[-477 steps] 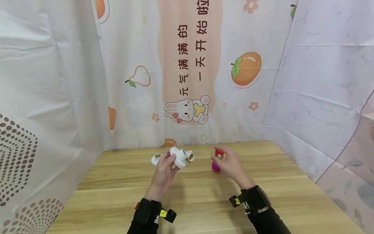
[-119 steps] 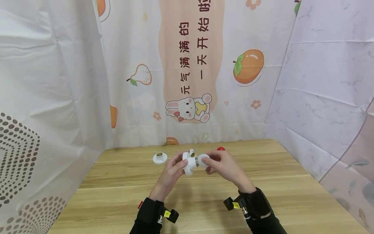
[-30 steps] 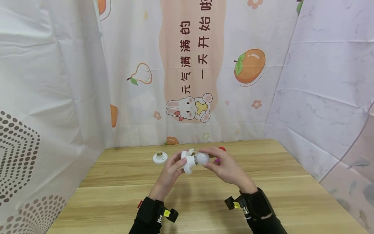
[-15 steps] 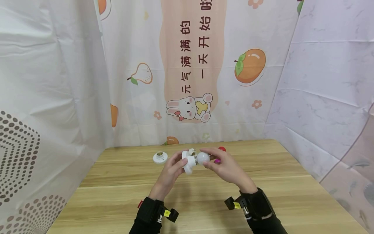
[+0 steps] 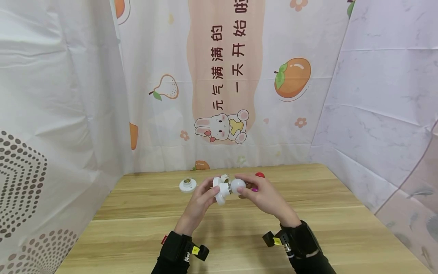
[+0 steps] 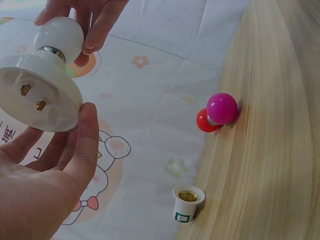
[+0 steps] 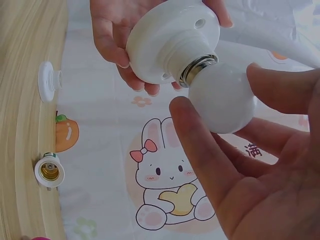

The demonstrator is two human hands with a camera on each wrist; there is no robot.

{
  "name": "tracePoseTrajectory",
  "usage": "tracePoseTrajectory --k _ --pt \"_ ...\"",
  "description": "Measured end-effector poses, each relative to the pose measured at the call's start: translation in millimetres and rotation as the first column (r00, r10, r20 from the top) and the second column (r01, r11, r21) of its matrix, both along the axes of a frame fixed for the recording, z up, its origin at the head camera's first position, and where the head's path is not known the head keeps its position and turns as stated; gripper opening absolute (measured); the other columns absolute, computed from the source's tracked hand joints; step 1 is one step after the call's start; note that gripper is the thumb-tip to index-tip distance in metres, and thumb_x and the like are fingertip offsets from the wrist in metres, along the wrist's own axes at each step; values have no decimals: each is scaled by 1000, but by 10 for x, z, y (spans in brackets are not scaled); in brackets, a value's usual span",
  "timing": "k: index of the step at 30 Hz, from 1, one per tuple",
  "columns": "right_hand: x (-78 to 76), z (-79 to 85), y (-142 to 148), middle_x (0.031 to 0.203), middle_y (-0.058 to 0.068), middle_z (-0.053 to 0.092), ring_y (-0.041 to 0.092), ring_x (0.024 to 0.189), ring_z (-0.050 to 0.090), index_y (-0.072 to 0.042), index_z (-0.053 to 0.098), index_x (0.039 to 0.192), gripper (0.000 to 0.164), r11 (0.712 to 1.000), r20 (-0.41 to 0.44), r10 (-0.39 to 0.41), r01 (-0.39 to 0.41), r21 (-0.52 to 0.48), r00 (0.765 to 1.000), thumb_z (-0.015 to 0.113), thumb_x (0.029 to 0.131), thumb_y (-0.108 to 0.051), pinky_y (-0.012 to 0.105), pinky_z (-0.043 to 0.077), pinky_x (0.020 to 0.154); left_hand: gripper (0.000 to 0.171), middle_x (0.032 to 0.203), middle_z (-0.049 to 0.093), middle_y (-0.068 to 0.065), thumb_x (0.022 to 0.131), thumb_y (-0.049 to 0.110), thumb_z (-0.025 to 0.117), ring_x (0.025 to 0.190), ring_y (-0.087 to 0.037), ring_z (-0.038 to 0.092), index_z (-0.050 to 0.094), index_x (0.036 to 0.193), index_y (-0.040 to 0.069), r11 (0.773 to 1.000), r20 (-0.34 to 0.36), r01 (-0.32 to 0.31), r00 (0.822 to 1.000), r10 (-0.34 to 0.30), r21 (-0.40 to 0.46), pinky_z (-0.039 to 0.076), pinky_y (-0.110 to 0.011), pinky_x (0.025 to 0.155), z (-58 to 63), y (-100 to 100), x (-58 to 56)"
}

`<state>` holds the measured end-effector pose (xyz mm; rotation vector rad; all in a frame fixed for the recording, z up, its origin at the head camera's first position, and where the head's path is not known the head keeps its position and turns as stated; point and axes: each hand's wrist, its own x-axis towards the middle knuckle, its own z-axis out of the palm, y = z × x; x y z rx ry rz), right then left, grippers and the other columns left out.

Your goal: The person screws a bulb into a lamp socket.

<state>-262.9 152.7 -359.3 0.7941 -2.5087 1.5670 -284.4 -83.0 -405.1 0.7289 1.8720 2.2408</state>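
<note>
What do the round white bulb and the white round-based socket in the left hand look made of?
Round white bulb: plastic or frosted glass, unclear; smooth, milky, soft sheen. Its silvery collar: likely metal, mirror-like reflections.
White round-based socket: probably plastic, satin; moulded hollow underside.

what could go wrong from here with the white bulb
The white bulb could slip, since the right hand holds it by the fingertips. Its metal base partly shows outside the white socket, so it may sit loose. The socket might turn along, as the left hand grips its edge.
</note>
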Motion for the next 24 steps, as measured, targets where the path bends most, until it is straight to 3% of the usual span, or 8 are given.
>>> tracePoseTrajectory --k 5,13,20,24 --pt "-12 -5 -3 120 22 61 34 93 71 7 54 140 50 998 58 33 -30 -60 998 66 100 -20 36 60 81 53 132 51 -12 103 26 56 115 -24 52 43 149 3 1000 -9 10 1000 -10 -1 44 -47 99 4 -2 14" --pt "6 7 -33 116 22 62 33 88 71 6 53 142 49 998 69 4 -1 -56 998 64 102 -20 37 61 76 53 135 49 -14 103 25 55 117 -24 52 42 150 4 1000 -10 10 1000 -10 -9 43 -51 101 3 -4 16" --pt "15 -8 -38 127 20 58 21 81 71 -6 56 141 45 999 -9 -9 8 -32 1000 69 99 -18 35 61 71 53 133 50 -14 103 26 54 117 -24 52 43 148 3 1000 -3 -14 1000 14 -15 44 -47 100 0 -7 4" --pt "12 -18 -2 128 15 58 26 88 69 -9 58 140 47 999 -81 52 -51 6 995 72 95 -10 33 60 70 52 134 50 -14 103 27 53 117 -24 52 43 148 2 999 -1 -32 999 32 -7 46 -43 97 0 -20 3"
